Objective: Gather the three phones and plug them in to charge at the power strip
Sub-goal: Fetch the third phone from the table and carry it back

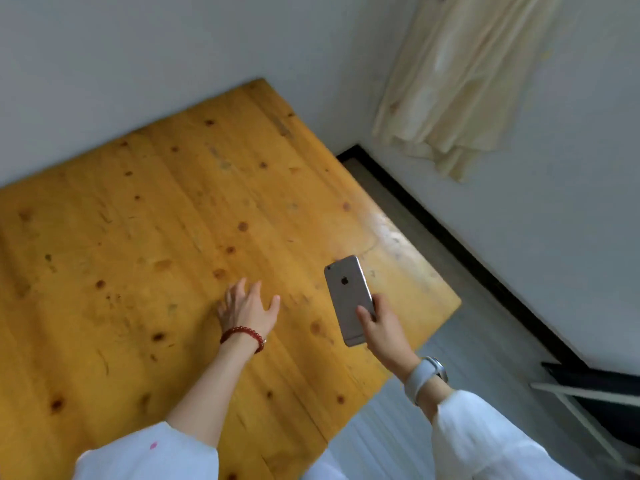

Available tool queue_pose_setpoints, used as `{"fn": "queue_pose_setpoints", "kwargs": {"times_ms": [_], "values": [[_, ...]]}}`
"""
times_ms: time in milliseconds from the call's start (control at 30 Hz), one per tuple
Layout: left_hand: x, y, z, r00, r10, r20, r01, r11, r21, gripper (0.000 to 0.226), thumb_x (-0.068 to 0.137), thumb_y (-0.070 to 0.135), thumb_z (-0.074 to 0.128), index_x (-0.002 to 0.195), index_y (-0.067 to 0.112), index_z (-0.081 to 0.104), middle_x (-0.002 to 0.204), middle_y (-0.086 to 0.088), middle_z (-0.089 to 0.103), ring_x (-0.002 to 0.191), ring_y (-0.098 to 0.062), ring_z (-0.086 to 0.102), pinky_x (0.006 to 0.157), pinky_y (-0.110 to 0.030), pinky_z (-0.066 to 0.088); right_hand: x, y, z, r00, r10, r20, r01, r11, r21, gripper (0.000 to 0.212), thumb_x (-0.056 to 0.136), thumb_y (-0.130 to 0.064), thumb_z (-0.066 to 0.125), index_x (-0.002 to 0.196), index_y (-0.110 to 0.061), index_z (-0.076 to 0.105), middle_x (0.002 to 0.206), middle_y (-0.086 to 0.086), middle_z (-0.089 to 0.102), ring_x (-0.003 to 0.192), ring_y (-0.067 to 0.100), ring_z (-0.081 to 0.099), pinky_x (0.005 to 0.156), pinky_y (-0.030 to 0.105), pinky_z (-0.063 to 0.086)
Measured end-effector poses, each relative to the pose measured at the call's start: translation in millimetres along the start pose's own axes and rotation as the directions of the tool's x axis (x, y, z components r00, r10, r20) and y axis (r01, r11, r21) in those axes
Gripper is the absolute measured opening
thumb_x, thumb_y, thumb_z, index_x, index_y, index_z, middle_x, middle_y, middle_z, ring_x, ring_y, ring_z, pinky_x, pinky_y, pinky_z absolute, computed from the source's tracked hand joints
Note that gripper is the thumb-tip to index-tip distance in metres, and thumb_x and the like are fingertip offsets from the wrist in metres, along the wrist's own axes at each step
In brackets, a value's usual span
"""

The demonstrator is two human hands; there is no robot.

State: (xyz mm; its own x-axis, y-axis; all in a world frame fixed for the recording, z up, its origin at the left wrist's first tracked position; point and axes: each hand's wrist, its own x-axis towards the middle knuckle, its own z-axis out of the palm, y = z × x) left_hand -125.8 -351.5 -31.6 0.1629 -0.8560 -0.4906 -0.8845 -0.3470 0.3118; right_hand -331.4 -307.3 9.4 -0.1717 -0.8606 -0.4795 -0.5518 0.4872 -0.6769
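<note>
White sleeves [149, 455] are framing the bottom of the view, with both forearms reaching out over the wooden tabletop [138, 220]. The right hand [381, 327] is gripping a grey phone [349, 299] by its lower end, thumb across its back and fingers wrapped behind, holding it tilted up above the tabletop's right side with its back facing the camera. The left hand [247, 306] is spreading open with nothing in it, palm down and low over the bare wood, though the blur makes it hard to say whether the fingertips are touching the surface.

As for progress, one phone is in hand; the other two are not showing anywhere in view, and neither is the power strip nor any cable. So gathering looks barely begun, and all the plugging in is still ahead.

Room for moving is generous: the tabletop is lying bare apart from knots and scuffs. Its far and left edges are running against the white wall [138, 64], while its right edge is dropping off to grey floor [467, 341], close beside the raised phone. A pale curtain [460, 81] is hanging well apart at upper right.
</note>
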Motion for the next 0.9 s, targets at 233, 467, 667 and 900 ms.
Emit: {"fn": "queue_pose_setpoints", "kwargs": {"times_ms": [233,467,667,900], "values": [[-147,166,91,0.857,0.509,0.074,-0.513,0.858,0.036,0.047,0.088,0.038,0.045,0.131,0.019,0.043,0.141,-0.002,0.042,0.13,-0.023,0.035,0.107,-0.038,0.03,-131,140,-122,0.919,0.161,-0.36,-0.052,0.954,0.294,0.004,0.092,-0.016,0.043,0.096,-0.015,0.042,0.077,-0.009,0.049,0.076,0.024,0.047,0.065,0.03,0.037],[-337,286,219,0.547,0.787,0.285,-0.828,0.559,0.045,0.046,0.088,0.038,0.046,0.131,0.02,0.044,0.138,-0.001,0.045,0.129,-0.021,0.038,0.104,-0.037,0.031,-320,310,-206,0.621,0.503,-0.601,-0.141,0.826,0.546,0.012,0.091,-0.013,0.044,0.102,-0.011,0.048,0.089,0.003,0.055,0.086,0.026,0.052,0.074,0.036,0.04],[-504,361,325,0.119,0.868,0.482,-0.989,0.145,-0.017,0.047,0.088,0.038,0.046,0.131,0.019,0.043,0.136,-0.004,0.047,0.127,-0.024,0.041,0.103,-0.038,0.034,-467,434,-228,0.22,0.776,-0.59,-0.115,0.622,0.775,0.019,0.091,-0.01,0.046,0.107,-0.001,0.05,0.103,0.018,0.06,0.097,0.033,0.055,0.071,0.029,0.033],[-652,405,447,-0.195,0.688,0.699,-0.978,-0.192,-0.084,0.049,0.088,0.041,0.044,0.133,0.021,0.04,0.139,-0.003,0.043,0.13,-0.024,0.037,0.105,-0.042,0.032,-573,545,-230,-0.031,0.92,-0.39,-0.003,0.39,0.921,0.02,0.091,-0.012,0.043,0.107,-0.001,0.049,0.105,0.016,0.059,0.092,0.03,0.052,0.072,0.029,0.035]]}}
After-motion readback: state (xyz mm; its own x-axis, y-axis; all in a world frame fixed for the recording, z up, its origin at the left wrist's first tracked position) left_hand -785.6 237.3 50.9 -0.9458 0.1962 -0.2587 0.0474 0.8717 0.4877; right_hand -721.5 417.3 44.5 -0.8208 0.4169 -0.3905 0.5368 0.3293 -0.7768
